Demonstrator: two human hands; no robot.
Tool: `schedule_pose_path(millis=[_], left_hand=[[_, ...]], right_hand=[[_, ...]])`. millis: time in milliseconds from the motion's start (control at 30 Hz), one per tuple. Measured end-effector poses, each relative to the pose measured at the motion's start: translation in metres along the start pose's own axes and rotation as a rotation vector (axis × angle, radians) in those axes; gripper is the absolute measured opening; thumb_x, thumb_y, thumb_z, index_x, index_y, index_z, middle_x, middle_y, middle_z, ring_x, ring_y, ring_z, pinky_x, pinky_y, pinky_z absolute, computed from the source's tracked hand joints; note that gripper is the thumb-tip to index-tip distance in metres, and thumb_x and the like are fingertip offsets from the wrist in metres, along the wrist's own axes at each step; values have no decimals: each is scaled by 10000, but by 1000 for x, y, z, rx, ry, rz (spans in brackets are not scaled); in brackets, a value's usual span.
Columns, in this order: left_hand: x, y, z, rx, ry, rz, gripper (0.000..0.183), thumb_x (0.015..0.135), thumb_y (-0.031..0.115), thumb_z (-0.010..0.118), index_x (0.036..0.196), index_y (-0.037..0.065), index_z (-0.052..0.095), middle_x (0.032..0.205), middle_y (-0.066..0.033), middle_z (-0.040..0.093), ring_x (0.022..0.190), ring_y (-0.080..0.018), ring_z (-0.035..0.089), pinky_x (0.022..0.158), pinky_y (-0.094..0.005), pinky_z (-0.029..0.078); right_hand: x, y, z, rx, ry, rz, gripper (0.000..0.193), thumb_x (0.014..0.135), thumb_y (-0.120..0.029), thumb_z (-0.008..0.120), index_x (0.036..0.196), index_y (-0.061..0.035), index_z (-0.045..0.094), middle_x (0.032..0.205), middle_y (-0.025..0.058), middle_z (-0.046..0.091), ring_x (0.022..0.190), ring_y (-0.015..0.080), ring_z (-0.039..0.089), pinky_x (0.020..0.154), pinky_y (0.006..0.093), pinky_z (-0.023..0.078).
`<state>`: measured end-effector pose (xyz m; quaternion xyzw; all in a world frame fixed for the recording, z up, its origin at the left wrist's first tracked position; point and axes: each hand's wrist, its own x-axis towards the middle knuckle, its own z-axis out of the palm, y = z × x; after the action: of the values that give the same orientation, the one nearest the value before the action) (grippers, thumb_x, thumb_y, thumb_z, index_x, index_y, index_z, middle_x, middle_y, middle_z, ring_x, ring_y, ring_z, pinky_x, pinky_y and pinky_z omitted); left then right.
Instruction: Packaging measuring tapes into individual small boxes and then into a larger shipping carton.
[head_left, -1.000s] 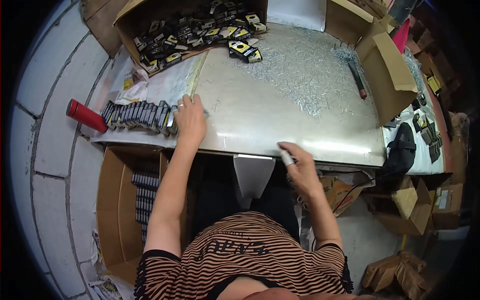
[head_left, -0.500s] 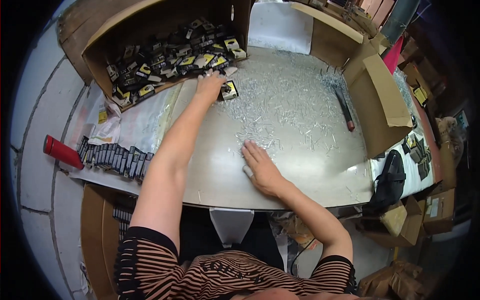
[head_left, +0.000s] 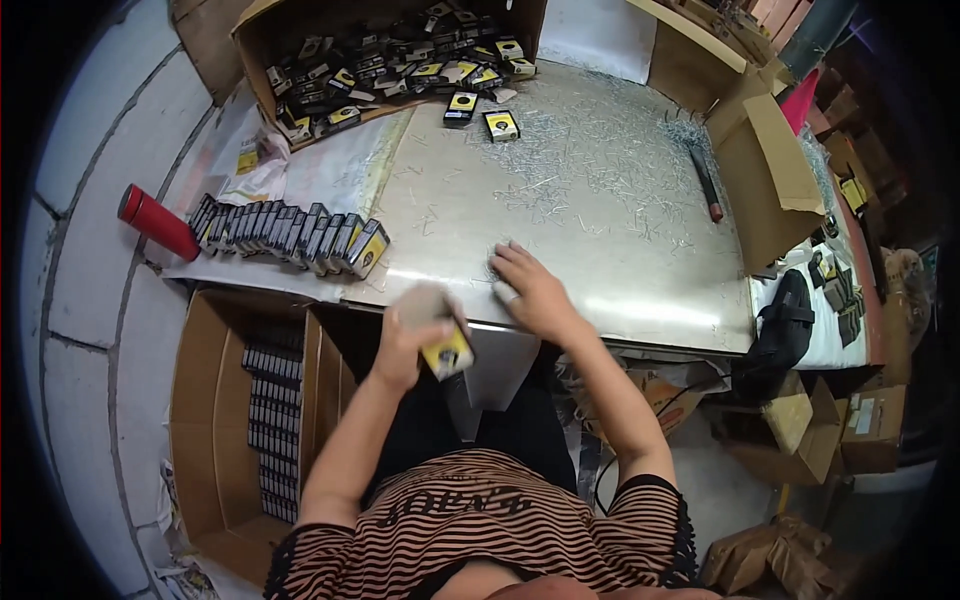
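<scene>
My left hand (head_left: 400, 350) is closed around a small black-and-yellow box (head_left: 450, 359) just off the table's front edge, both blurred by motion. My right hand (head_left: 538, 298) lies on the metal tabletop (head_left: 620, 290) with its fingers stretched out and thumb apart. Small thin metal pins (head_left: 560, 170) are scattered beyond it, and a few may lie under its fingertips. Two similar boxes, a darker one (head_left: 460, 108) and a yellow-faced one (head_left: 501, 126), rest on the metal farther back. A row of such boxes (head_left: 290, 235) stands on edge at the left.
A cardboard box on its side (head_left: 262, 70) holds a heap of small boxes at the far left. Below the table, an open carton (head_left: 215, 420) contains stacked rows. A red flask (head_left: 158, 222) lies left; a dark-handled tool (head_left: 706, 185) and black pouch (head_left: 788, 320) are at the right.
My left hand has come back from the heap toward me with a small box. Two boxes now show on the metal near the heap. My right hand stays on the tabletop, nearer its front edge.
</scene>
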<state>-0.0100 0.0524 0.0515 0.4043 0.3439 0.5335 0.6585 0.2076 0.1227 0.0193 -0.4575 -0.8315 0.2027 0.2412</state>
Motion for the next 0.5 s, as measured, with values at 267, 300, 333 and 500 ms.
schedule_pose_path(millis=[267, 300, 333, 500], left_hand=[[-87, -149, -68, 519, -141, -512, 246, 675, -16, 736, 918, -4, 701, 724, -62, 656, 627, -126, 594, 598, -291, 485], [-80, -154, -54, 516, -203, -604, 232, 669, -18, 740, 897, -5, 701, 712, -64, 652, 574, -130, 572, 541, -286, 456], [-81, -166, -42, 597, -249, -415, 215, 666, -15, 750, 875, -15, 700, 697, -62, 646, 582, -123, 573, 543, -273, 453], [-89, -175, -24, 323, -104, -483, 248, 651, 19, 793, 872, -19, 687, 764, -32, 672, 666, -115, 609, 625, -265, 501]], right_hand=[[-14, -21, 3, 118, 50, 84, 402, 941, -210, 558, 1324, -87, 555, 1446, 136, 454, 1367, 279, 388, 1122, 357, 322], [-17, -11, 25, -124, 50, -33, 418, 919, -190, 565, 1321, -78, 547, 1452, 137, 439, 1366, 306, 375, 1119, 388, 326], [-22, -24, 40, -224, 140, -40, 422, 904, -181, 569, 1314, -83, 547, 1437, 142, 450, 1346, 317, 397, 1112, 404, 334], [-72, -80, 30, -141, 114, 87, 519, 816, -23, 548, 1332, -77, 518, 1425, 154, 448, 1348, 339, 383, 1119, 420, 319]])
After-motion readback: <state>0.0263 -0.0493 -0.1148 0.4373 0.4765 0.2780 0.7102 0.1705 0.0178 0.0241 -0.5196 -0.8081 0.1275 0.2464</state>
